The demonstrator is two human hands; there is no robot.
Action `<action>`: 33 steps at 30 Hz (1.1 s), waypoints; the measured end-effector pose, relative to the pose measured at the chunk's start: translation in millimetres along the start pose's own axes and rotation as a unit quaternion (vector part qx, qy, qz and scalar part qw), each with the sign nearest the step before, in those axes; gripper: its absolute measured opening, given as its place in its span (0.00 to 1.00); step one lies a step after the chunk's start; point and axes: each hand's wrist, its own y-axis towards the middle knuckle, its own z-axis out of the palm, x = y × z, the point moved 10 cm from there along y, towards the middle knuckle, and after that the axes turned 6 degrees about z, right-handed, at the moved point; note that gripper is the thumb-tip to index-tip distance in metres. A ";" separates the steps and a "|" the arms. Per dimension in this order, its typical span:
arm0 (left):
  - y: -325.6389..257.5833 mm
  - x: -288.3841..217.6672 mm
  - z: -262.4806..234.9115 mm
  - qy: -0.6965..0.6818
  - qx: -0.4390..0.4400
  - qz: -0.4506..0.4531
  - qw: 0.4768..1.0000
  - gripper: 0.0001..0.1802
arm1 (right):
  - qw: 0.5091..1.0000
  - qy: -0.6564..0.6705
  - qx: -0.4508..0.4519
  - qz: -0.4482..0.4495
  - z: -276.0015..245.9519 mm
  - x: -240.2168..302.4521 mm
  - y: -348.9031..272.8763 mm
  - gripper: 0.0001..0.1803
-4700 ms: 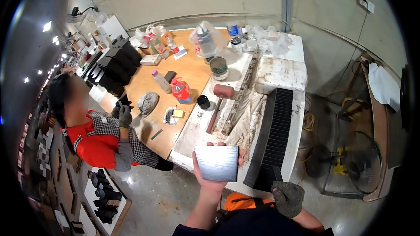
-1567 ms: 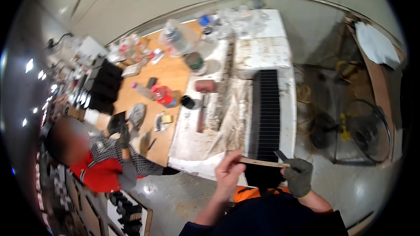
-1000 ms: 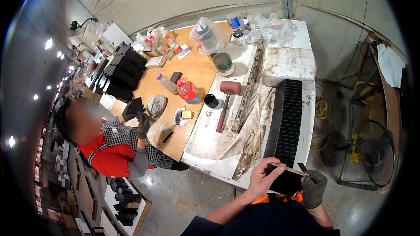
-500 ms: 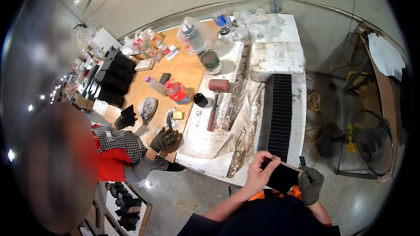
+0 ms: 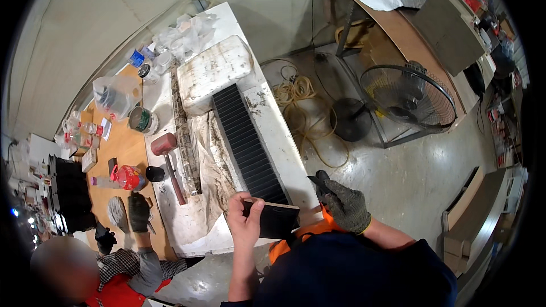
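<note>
My bare left hand [image 5: 245, 220] pinches a flat black plate [image 5: 277, 221] by its pale upper edge, in front of the table's near end. My right hand [image 5: 347, 207], in a dark grey knit glove, is closed beside it, to the right of the plate and apart from it. A small dark object [image 5: 317, 181] pokes out of the right fingers; its kind is too unclear to name. Just beyond the plate, a long row of upright black plates [image 5: 250, 145] stands packed on the white table [image 5: 275, 119].
A red-headed mallet [image 5: 165, 145], black cup [image 5: 154, 173], red-labelled bottle [image 5: 129, 177] and stained white block [image 5: 215, 74] sit on the tables. At lower left, a co-worker's gloved hand [image 5: 138, 211] reaches over the wood top. A fan [image 5: 406, 96] and coiled hose [image 5: 297, 94] stand right.
My view has swung to the right, bringing the fan and floor further in. My right hand has come away from the plate; my left keeps its hold.
</note>
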 end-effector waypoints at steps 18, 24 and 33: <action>22.5 8.7 29.8 0.083 0.091 -0.038 0.992 0.19 | 0.992 -0.127 -0.007 -0.019 11.2 -6.9 -3.9 0.13; 11.3 -37.1 26.3 0.063 0.072 0.047 0.994 0.24 | 0.992 -0.122 0.024 -0.017 21.8 -20.4 -11.4 0.14; 9.2 -29.1 23.2 0.093 0.034 0.023 0.995 0.21 | 0.980 -0.169 0.033 -0.096 19.3 8.3 -13.0 0.18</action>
